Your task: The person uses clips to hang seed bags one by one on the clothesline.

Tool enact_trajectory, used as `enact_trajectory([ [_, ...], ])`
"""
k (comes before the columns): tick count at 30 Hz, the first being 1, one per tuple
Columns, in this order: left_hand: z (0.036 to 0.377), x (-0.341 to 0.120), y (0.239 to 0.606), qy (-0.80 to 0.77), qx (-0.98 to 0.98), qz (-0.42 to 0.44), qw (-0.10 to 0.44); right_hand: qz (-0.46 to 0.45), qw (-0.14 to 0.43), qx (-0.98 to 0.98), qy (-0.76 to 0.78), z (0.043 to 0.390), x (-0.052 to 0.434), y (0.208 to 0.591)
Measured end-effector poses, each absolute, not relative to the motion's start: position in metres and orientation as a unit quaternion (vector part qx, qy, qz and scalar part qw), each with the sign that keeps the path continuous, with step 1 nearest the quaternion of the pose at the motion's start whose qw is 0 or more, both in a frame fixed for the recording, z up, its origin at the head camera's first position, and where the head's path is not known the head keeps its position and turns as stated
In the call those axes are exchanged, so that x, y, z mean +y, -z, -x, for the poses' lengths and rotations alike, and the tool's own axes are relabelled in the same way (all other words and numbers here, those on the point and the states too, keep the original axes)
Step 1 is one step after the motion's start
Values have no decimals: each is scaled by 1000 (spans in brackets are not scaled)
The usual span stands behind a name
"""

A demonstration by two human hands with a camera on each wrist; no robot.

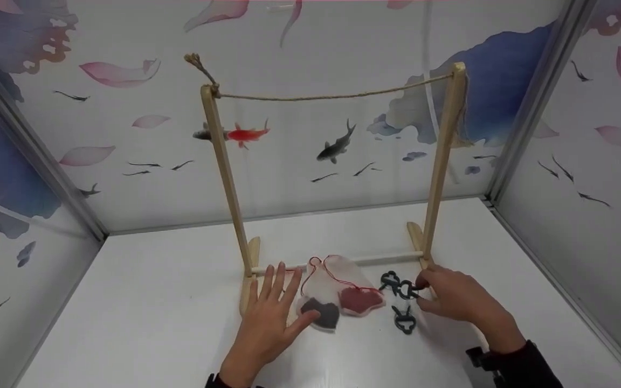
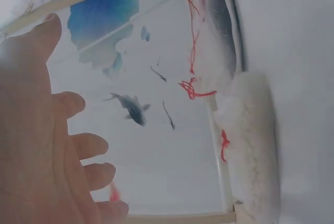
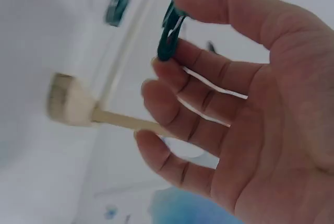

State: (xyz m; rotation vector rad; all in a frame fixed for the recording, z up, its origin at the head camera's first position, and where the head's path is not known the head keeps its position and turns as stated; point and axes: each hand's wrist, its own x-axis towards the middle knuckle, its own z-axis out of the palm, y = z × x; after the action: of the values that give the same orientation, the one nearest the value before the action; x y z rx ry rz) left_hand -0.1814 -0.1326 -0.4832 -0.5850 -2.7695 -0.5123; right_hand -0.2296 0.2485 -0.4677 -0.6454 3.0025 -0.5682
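My left hand (image 1: 268,318) hovers palm down with its fingers spread, its thumb overlapping a white pouch (image 1: 313,288) with a dark grey patch. Beside that lies another white pouch (image 1: 343,268) with a red patch. Red strings run across both. The left wrist view shows a puffy white piece (image 2: 250,145) with a red thread, partly hidden by my hand in the head view. My right hand (image 1: 459,296) pinches a dark green clothespin (image 3: 169,33) between thumb and fingertips. Two more clothespins, one behind (image 1: 389,281) and one in front (image 1: 405,321), lie close by.
A wooden frame stands behind the pouches, with a left post (image 1: 224,167), a right post (image 1: 442,156) and a rope (image 1: 310,98) strung between their tops. A pale rod (image 1: 391,258) joins the posts low down. Patterned walls enclose the white table (image 1: 143,302).
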Motion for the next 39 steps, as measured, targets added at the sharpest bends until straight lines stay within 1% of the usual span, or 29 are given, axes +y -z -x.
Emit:
enact_trajectory([
  [5, 170, -118, 474, 205, -937, 254, 128, 272, -76, 947, 154, 209, 233, 451],
  [8, 165, -111, 473, 212, -929, 276, 126, 301, -107, 937, 141, 199, 222, 447],
  [11, 161, -105, 475, 213, -922, 295, 130, 343, -126, 920, 143, 191, 210, 448],
  [16, 158, -98, 481, 215, -895, 350, 173, 421, -145, 879, 171, 181, 189, 456],
  [19, 158, -94, 486, 216, -879, 382, 187, 448, -160, 861, 183, 175, 180, 460],
  [24, 157, -88, 491, 213, -872, 405, 173, 467, -174, 846, 190, 171, 173, 465],
  [28, 157, -85, 492, 210, -876, 404, 161, 470, -187, 840, 196, 171, 172, 468],
  [33, 158, -84, 492, 216, -877, 400, 158, 480, -206, 829, 199, 170, 172, 469],
  [39, 158, -82, 494, 226, -876, 400, 149, 481, -204, 828, 203, 170, 172, 470],
])
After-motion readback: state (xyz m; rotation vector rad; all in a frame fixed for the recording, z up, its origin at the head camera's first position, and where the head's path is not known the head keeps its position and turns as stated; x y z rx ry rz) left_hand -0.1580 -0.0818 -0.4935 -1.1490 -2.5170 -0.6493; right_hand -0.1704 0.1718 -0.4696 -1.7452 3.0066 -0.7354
